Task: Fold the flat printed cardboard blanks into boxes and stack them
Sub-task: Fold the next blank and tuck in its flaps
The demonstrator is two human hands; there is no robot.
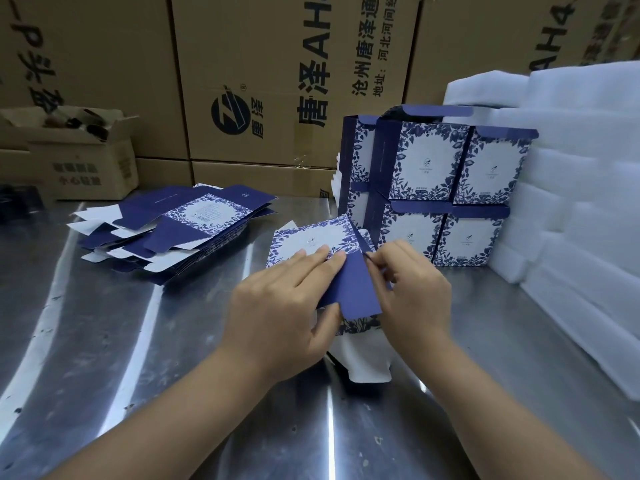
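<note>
A blue-and-white floral cardboard blank lies partly folded on the steel table in front of me. My left hand holds it, fingers flat over the printed panel and thumb under a plain navy flap. My right hand pinches that flap's right edge with curled fingers. A white inner flap hangs below my hands. To the left sits a pile of flat blanks. Behind my hands, several folded boxes stand stacked two high.
The steel table shines under all of this. White foam sheets are piled along the right side. Large brown printed cartons wall off the back, and a small open carton stands at the back left.
</note>
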